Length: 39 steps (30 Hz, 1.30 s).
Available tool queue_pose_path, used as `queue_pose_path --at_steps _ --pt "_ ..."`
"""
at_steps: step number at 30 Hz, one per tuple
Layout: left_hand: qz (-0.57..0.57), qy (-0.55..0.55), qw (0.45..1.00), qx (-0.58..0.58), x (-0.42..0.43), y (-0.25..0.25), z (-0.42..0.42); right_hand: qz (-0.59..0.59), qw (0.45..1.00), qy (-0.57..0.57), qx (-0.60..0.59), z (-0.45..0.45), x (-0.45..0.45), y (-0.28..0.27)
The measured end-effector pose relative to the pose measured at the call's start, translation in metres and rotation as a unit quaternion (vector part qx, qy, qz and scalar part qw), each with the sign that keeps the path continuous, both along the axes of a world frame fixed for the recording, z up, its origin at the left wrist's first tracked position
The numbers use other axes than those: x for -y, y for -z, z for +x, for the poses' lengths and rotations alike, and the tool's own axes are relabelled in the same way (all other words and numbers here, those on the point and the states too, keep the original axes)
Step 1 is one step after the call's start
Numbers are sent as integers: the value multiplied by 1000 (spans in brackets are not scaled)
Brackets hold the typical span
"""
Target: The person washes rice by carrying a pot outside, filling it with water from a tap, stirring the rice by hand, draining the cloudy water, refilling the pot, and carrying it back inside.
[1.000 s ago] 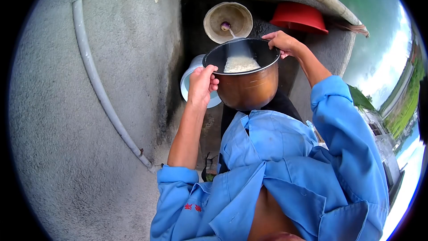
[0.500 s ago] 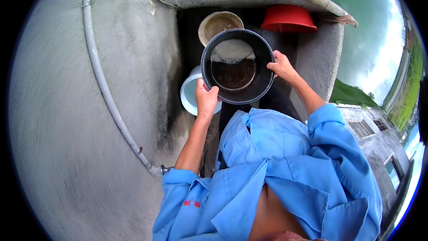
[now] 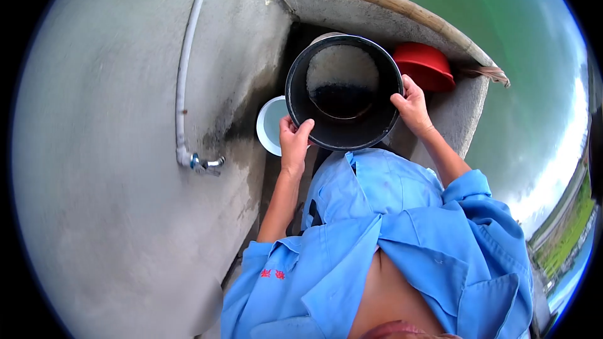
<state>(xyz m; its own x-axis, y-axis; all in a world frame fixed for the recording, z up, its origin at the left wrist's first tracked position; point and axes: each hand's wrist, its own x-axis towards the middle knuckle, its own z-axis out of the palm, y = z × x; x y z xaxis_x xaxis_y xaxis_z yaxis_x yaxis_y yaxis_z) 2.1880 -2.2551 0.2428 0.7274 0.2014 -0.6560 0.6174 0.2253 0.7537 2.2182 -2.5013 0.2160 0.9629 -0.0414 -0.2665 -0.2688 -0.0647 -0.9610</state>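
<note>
A round black pot (image 3: 384,116) is held up in front of my body, its mouth facing me. White grains that look like rice (image 3: 342,69) cover the upper part of its bottom, and the lower part shows dark. My left hand (image 3: 295,141) grips the rim at the lower left, thumb on top. At the right side, my right hand (image 3: 412,105) is closed on the rim too. Below and left of the pot stands a white bucket (image 3: 270,127), partly hidden. Behind the pot, only the edge of a pale basin (image 3: 326,36) shows.
A red basin (image 3: 424,68) sits in the corner by the low concrete wall (image 3: 461,116). A bamboo pole (image 3: 389,1) lies along the wall's top, with green water (image 3: 496,56) beyond. On the left wall, a grey pipe (image 3: 184,75) ends in a metal tap (image 3: 208,163).
The pot looks larger and slightly further right, covering most of the pale basin. Its white grains spread over more of the bottom. My view has turned, bringing the tap fully into sight.
</note>
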Motion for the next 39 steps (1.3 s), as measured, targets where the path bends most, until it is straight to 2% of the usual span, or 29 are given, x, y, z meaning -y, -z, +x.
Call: queue_pose_path --at_steps 2,4,7,12,14,15,16,18,19,21,23,27,30,32,37,39 --pt "-1 23 999 33 3 18 -37 8 1000 -13 11 -16 1 -11" --pt "-111 -49 992 -22 11 19 -69 24 999 -38 22 -28 -4 -16" --pt "-178 -87 979 -54 15 28 -113 19 996 -91 15 -38 -8 -9" --pt "-173 -178 968 -34 7 36 -149 40 977 -210 2 -25 -38 -4" --pt "-217 -238 946 -41 0 37 -158 -19 965 -259 -38 -17 -58 2" --pt "-232 -254 938 -45 -4 36 -163 -85 946 -305 -61 -11 -70 -17" --pt "-249 -268 929 -49 -9 37 -169 -172 910 -361 -112 -2 -81 -12" --pt "-271 -298 913 -59 -15 39 -178 -275 857 -429 74 9 -107 -14" --pt "-292 -318 898 -81 -21 42 -181 -280 852 -435 81 13 -125 -18" --pt "-308 -335 886 -88 -34 47 -186 -221 869 -384 223 19 -164 -32" --pt "-361 -359 857 -81 -47 60 -191 -189 855 -440 200 26 -207 -60" --pt "-357 -392 847 -38 -70 47 -178 -179 809 -497 259 25 -283 -69" --pt "-360 -384 849 -37 -86 46 -170 -237 759 -524 306 22 -316 -76" --pt "-380 -377 844 -27 -92 47 -166 -258 701 -592 303 19 -326 -86" --pt "-398 -367 840 -41 -98 39 -163 -321 679 -605 264 22 -339 -91" --pt "-421 -330 843 -58 -103 41 -163 -309 628 -604 381 29 -338 -90"
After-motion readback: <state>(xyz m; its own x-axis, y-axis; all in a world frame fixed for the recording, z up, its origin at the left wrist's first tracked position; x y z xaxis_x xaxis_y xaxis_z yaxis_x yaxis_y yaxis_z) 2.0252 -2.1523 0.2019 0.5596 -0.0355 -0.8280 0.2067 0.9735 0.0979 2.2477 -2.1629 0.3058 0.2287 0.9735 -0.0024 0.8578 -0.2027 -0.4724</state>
